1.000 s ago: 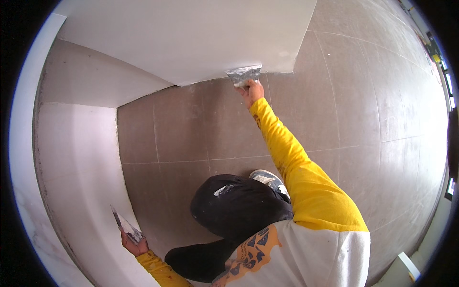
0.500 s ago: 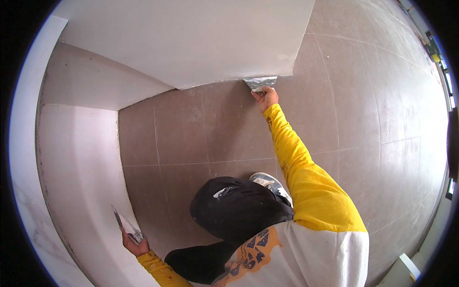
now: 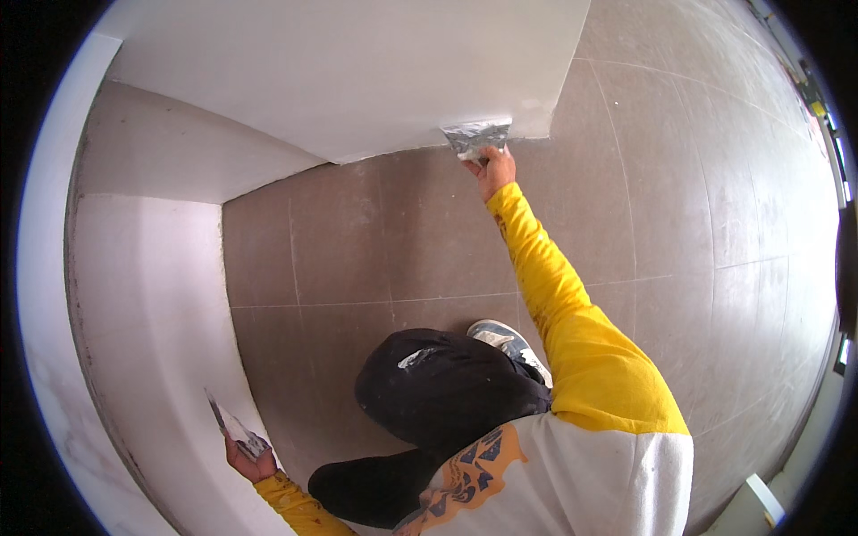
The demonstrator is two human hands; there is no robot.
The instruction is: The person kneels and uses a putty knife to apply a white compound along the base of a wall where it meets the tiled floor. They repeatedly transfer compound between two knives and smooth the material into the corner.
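Note:
My right hand [image 3: 494,171] reaches far forward and grips a wide metal putty knife [image 3: 475,136]. Its straight blade edge lies against the lower part of the white wall [image 3: 384,71], just above the floor and near the wall's outer corner. At the lower left, my left hand [image 3: 251,460] holds a second putty knife [image 3: 237,424], blade pointing up and away, with whitish filler on it. That hand is beside the low pale wall [image 3: 152,286] on the left.
Brown tiles with pale joints make up the floor [image 3: 340,241]. My bent knee [image 3: 420,380] in dark trousers and my shoe [image 3: 509,344] are between my arms. A marble-patterned surface [image 3: 54,402] runs along the far left. A white object [image 3: 762,496] stands at lower right.
My right hand has moved slightly up and to the left, carrying its putty knife from the wall's bottom edge a little way up the wall. My left hand has hardly moved.

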